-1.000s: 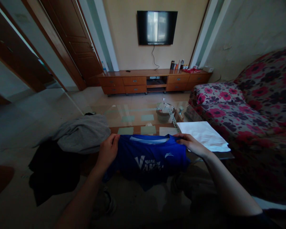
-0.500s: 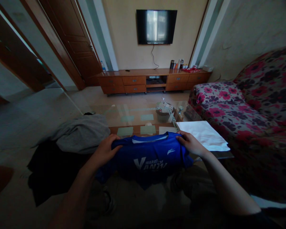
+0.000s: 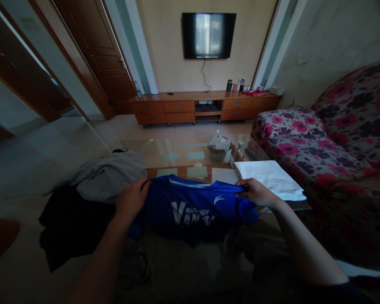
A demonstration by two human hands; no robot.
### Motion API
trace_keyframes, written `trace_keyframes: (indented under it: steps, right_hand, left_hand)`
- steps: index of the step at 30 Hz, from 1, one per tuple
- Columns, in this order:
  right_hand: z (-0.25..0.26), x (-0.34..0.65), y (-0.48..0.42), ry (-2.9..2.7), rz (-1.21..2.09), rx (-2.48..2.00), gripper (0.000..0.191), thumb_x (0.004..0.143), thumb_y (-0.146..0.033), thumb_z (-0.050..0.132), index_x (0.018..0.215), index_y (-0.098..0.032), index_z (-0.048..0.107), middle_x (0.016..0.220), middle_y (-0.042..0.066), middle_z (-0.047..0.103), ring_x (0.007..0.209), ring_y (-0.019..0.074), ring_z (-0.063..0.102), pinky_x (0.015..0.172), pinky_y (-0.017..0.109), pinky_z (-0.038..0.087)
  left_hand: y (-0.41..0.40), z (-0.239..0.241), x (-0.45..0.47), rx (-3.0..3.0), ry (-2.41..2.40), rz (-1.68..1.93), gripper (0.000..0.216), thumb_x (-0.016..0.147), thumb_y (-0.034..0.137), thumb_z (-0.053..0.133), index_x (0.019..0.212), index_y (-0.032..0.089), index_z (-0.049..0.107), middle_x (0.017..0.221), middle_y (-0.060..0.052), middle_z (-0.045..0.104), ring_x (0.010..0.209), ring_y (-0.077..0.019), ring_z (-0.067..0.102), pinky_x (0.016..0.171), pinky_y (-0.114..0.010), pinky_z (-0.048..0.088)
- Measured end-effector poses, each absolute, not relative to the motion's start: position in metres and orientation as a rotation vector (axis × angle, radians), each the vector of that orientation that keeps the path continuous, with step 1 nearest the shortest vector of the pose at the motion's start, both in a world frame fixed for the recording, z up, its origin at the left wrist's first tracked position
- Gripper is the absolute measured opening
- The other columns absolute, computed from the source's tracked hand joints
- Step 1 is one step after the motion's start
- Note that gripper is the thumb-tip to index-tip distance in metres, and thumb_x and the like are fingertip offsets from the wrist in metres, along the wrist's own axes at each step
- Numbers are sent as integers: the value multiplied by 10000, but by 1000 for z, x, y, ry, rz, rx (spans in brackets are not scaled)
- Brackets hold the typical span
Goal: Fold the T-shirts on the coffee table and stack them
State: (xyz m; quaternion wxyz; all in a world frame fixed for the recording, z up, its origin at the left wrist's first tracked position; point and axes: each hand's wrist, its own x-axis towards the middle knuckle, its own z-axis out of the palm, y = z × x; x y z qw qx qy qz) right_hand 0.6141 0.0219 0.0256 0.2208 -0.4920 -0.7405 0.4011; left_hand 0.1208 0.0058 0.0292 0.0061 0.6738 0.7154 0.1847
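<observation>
A blue T-shirt [image 3: 193, 207] with white lettering lies across the near edge of a glass coffee table [image 3: 177, 156], its lower part hanging over the edge. My left hand [image 3: 131, 202] is closed on the shirt's left shoulder. My right hand [image 3: 256, 193] pinches its right shoulder, beside a white folded cloth [image 3: 269, 179]. The collar faces away from me.
A grey garment [image 3: 109, 175] lies on a black one [image 3: 69, 223] at the table's left end. A bowl [image 3: 217, 150] sits mid-table. A floral sofa [image 3: 335, 143] runs along the right. A wooden TV cabinet [image 3: 205, 107] and wall TV [image 3: 209, 36] stand at the far wall.
Both hands have shifted the blue shirt on the table; my left hand has slid left and lower, and the shirt's left shoulder now sits a little higher.
</observation>
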Motion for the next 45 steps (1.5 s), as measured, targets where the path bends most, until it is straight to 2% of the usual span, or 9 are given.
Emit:
trace_keyframes:
  steps: [4,11,18,23,28,33,36,40,45]
  right_hand:
    - [16,623,31,-2095,652,-1578,139,807,-305,664,811,-220,774,844,76,773,796,253,684,744,312,490]
    - [18,622,32,-1977,362,-1688,282,940,-342,515,1049,-215,742,979,89,784,842,254,709,758,316,474]
    - [21,622,27,-1918,131,-1906,364,984,-495,502,995,-236,756,877,119,762,827,283,698,699,331,431]
    - [32,609,19,-1750,74,-2078,556,1000,-655,385,853,-235,718,703,138,703,668,278,659,613,341,356]
    - [47,591,10,-1649,147,-1799,535,1038,-622,312,867,-235,640,623,77,652,594,247,615,606,329,345]
    - [71,592,-9,-1560,-50,-1582,491,1018,-625,410,758,-235,556,601,24,581,538,191,537,581,305,341]
    - [95,603,-22,-1581,-176,-1458,442,1007,-584,479,773,-222,575,672,21,606,604,187,564,631,299,400]
    - [138,621,-40,-1620,-279,-1326,318,1005,-495,516,962,-206,641,882,62,677,797,220,635,762,328,475]
    - [188,634,-67,-1701,-317,-1145,240,948,-409,567,1062,-211,641,972,80,681,865,239,652,812,364,516]
  left_hand:
    - [8,32,115,2124,2100,577,454,954,610,451,993,286,767,897,-94,779,796,-294,711,729,-355,494]
    - [15,25,104,2062,1802,614,350,916,497,487,930,266,749,955,-77,782,895,-294,718,837,-392,529]
    - [17,9,101,1622,1874,837,375,912,452,480,1105,221,702,858,-65,734,571,-205,656,527,-319,522]
    - [20,21,109,1843,2137,878,422,960,518,443,1011,196,711,920,-103,741,745,-255,691,734,-367,525]
    - [1,41,117,1985,2325,1134,443,1017,477,355,1079,186,683,942,-114,723,851,-270,671,844,-374,480]
    - [-26,62,108,2016,2345,1436,341,1012,389,406,1090,183,665,1022,-122,706,957,-270,651,903,-376,469]
    - [-39,81,101,2074,2338,1589,280,995,331,435,1089,182,653,1063,-131,689,1019,-281,636,950,-397,464]
    - [-55,117,97,2269,2248,1687,251,934,248,482,1113,169,641,1070,-136,665,1069,-289,606,989,-420,463]
    - [-76,172,95,2366,2258,1780,303,876,222,555,1150,144,661,1117,-130,657,1121,-274,592,1019,-401,455]
